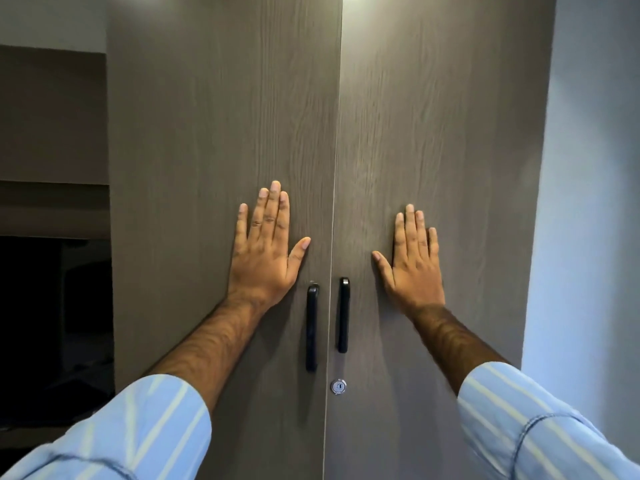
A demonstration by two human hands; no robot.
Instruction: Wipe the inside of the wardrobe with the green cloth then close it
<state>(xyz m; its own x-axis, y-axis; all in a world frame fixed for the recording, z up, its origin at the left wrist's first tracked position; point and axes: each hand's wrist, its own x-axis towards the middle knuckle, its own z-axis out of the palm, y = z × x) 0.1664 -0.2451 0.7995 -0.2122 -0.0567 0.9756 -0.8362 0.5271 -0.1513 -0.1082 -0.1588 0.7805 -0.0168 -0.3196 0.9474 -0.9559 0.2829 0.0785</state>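
Off at 9 o'clock there's a dark recess (52,306) next to the wardrobe (221,98), too dim to make much out. Both wardrobe doors are shut, just a thin seam running down the middle. The left hand (265,258) is flat on the left door (194,150), fingers (273,209) spread straight and pointing to 12 o'clock, holding nothing. At about 5 o'clock from it sits the left black handle (312,327), then the right handle (343,315) just across the seam, with a small silver lock (338,386) below them. The right hand (414,268) is pressed flat on the right door (443,133), fingers open and empty too. Striped blue sleeves (540,420) at the bottom corners, pale wall (595,168) at 3 o'clock. Can't see the green cloth anywhere.
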